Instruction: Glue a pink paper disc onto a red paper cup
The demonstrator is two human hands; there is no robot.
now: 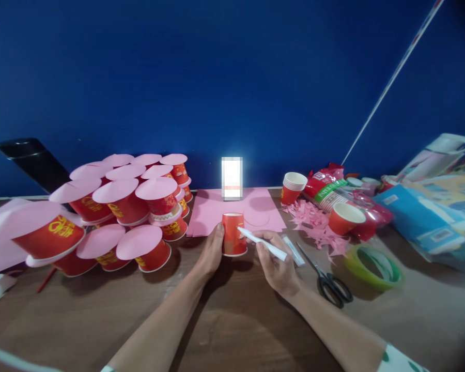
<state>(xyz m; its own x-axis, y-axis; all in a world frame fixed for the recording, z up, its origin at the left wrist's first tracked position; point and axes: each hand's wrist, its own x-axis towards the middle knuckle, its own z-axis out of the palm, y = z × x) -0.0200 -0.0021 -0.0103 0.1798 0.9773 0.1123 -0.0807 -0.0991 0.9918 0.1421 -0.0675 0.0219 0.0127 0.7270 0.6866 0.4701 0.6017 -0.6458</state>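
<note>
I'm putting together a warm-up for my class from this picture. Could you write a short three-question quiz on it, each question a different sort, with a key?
1. Multiple choice: what does the right hand hold?
a) a wooden spoon
b) a white pen
c) a paintbrush

2. True or false: the scissors lie between the right hand and the yellow-green tape roll.

3. Fill in the blank: the red cup at the left hand has its white rim facing ____.

Key:
1. b
2. True
3. down
</note>
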